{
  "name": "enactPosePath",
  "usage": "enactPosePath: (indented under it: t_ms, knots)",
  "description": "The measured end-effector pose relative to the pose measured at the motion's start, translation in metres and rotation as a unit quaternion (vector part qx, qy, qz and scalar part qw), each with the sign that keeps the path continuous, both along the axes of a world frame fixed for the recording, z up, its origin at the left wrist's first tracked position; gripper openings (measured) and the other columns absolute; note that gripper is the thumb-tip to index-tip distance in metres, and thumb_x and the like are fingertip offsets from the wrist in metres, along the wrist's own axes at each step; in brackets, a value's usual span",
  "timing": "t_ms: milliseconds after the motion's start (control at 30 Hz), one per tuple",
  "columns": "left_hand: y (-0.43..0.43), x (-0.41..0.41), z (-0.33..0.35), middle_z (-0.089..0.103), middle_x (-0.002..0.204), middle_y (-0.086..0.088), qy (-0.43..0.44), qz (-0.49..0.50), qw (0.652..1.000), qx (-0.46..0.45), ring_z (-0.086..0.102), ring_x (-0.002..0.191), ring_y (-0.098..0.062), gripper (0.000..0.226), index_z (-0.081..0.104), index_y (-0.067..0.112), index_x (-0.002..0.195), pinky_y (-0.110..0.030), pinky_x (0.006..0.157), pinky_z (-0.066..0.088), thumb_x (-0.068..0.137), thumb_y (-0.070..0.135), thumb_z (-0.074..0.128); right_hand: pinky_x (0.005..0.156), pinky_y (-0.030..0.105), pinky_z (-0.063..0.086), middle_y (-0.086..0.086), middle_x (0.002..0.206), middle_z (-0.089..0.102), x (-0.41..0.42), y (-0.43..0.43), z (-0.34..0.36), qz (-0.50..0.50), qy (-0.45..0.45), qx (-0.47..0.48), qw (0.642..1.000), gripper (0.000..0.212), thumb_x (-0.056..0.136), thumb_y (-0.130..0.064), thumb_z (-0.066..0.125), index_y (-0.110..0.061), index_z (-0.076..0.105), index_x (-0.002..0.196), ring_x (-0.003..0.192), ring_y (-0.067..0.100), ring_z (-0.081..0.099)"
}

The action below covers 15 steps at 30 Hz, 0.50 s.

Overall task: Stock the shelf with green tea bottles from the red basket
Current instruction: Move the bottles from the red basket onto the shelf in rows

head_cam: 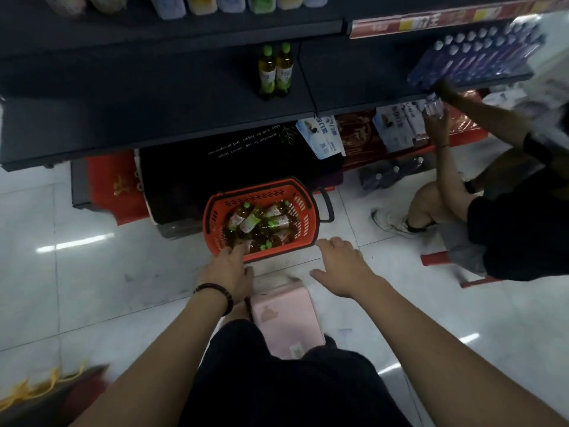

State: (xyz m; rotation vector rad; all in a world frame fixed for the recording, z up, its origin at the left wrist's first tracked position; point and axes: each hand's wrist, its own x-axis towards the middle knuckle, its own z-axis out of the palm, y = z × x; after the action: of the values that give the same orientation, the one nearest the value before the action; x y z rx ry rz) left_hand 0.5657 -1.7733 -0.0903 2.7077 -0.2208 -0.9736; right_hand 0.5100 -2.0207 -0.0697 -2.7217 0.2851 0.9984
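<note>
Fingertips of the left hand hid inside the slotted plastic red basket, grip untellable; the right hand hovered loose-fingered, empty

My left hand covers part of the near rim of the red plastic basket. I can't tell whether its fingertips touch a bottle or only the rim. The green-capped tea bottles lie piled with the lower ones hidden, so I can't count them, and their labels are too small to read. The pale packages up top are blurred and cut off by the upper edge. The crouching person is cut off at right.
</note>
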Motion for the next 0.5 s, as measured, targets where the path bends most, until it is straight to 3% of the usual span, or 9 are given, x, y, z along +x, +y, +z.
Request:
enactPosePath:
  t_ms: [200, 367, 500]
  knots:
    - [0.022, 0.092, -0.020, 0.065, 0.128, -0.007, 0.019, -0.057, 0.998, -0.002, 0.063, 0.111, -0.032, 0.032, 0.060, 0.030, 0.128, -0.046, 0.094, 0.057, 0.100, 0.039, 0.049, 0.107, 0.049, 0.047, 0.012, 0.145, 0.050, 0.067, 0.031, -0.011, -0.001, 0.006, 0.016, 1.000, 0.061, 0.098, -0.048, 0.058, -0.020, 0.041, 0.150, 0.130, 0.032, 0.050]
    - [0.031, 0.133, -0.046, 0.066, 0.123, -0.008, 0.011, -0.026, 0.999, 0.028, 0.066, 0.104, -0.034, 0.033, 0.057, 0.027, 0.127, -0.041, 0.084, 0.055, 0.101, 0.044, 0.045, 0.105, 0.047, 0.050, 0.008, 0.140, 0.054, 0.108, 0.028, -0.043, 0.023, 0.043, 0.037, 0.998, 0.056, 0.095, -0.045, 0.060, -0.025, 0.043, 0.144, 0.124, 0.028, 0.054]
    - [0.016, 0.149, -0.074, 0.066, 0.129, -0.005, -0.005, 0.007, 0.999, 0.053, 0.067, 0.107, -0.035, 0.033, 0.057, 0.029, 0.129, -0.043, 0.088, 0.054, 0.098, 0.040, 0.051, 0.103, 0.047, 0.051, 0.006, 0.132, 0.056, 0.153, 0.014, -0.079, 0.057, 0.038, 0.043, 0.997, 0.047, 0.097, -0.044, 0.056, -0.025, 0.047, 0.139, 0.120, 0.027, 0.055]
